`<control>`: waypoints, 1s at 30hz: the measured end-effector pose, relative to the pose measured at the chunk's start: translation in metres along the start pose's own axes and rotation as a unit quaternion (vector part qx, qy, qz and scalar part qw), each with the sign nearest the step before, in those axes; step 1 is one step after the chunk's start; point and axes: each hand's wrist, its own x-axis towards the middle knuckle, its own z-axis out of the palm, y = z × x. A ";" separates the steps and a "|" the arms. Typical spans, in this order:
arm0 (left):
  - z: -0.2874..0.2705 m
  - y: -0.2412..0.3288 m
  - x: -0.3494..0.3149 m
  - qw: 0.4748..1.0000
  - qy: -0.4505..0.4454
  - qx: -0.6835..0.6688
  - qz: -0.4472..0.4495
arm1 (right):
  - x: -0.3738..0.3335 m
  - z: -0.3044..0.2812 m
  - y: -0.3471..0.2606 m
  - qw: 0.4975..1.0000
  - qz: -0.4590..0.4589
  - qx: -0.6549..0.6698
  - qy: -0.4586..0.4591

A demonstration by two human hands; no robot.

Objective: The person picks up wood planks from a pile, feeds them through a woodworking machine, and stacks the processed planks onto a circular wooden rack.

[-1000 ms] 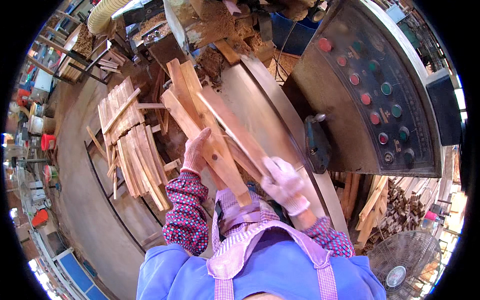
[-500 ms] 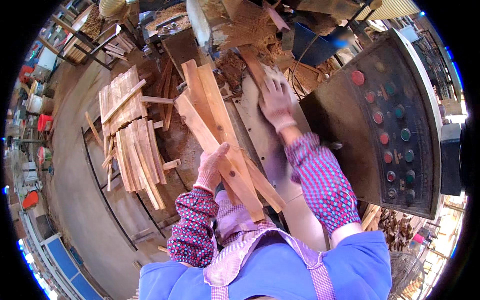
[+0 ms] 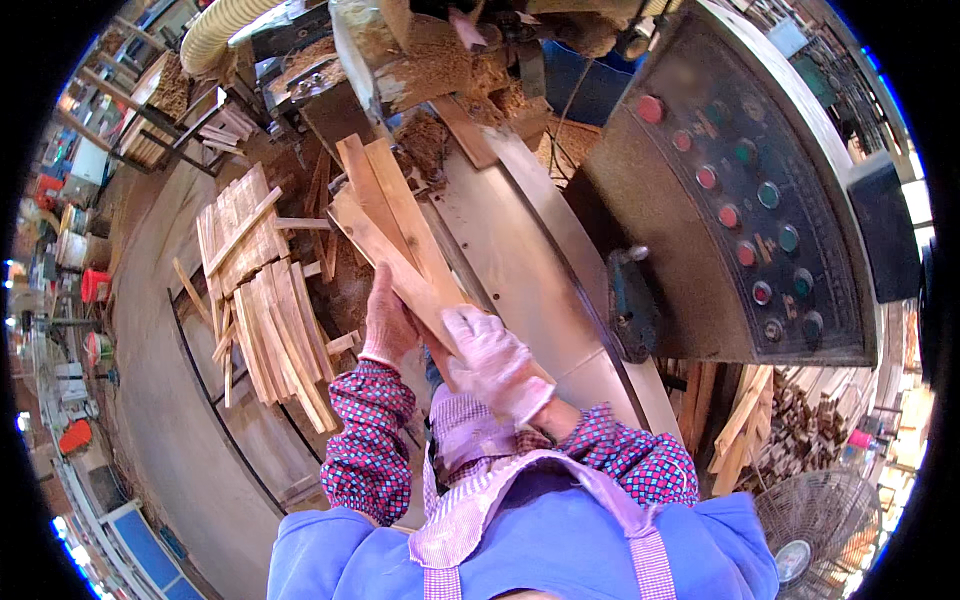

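Several wooden boards (image 3: pixel 385 255) lie fanned in a small bundle in front of my body, their far ends by the machine. My gloved left hand (image 3: pixel 388 318) is closed round their left side. Over their near end is my gloved right hand (image 3: pixel 497 365), its fingers bent across the top board; the boards' near ends are hidden under it. Farther off, a single wooden board (image 3: pixel 466 132) rests on the metal machine table (image 3: pixel 530 240), next to a heap of shavings (image 3: pixel 420 145), with neither hand on it.
To the left, a stack of wooden strips (image 3: pixel 280 320) sits on a low black-framed rack. A control panel (image 3: pixel 740 200) with red and green buttons stands at the right. A fan (image 3: pixel 820 520) and cut wood pieces (image 3: pixel 805 430) are at lower right. A ribbed hose (image 3: pixel 215 35) hangs at upper left.
My right hand has left the board on the machine table and come back to the near end of the bundle. My left hand keeps its hold, slightly farther left. The view has shifted.
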 end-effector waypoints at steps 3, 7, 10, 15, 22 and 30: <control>-0.007 0.008 0.004 0.997 -0.046 -0.049 -0.042 | -0.039 -0.031 0.017 0.998 0.013 0.020 0.064; 0.001 -0.005 0.009 1.000 -0.006 0.021 0.013 | -0.094 -0.037 0.067 0.984 0.076 -0.142 0.072; -0.002 -0.008 0.018 0.978 0.037 0.200 0.042 | -0.051 -0.041 0.089 0.960 0.025 -0.265 0.088; 0.024 -0.023 0.030 0.990 0.076 0.111 0.029 | 0.064 -0.039 0.138 0.966 0.014 -0.244 0.083; 0.027 -0.043 0.046 0.971 0.151 0.125 0.134 | 0.045 -0.023 0.093 0.989 -0.030 -0.138 0.037; -0.017 0.015 -0.024 0.946 0.186 0.251 0.089 | 0.086 -0.016 0.145 0.941 0.008 -0.331 0.071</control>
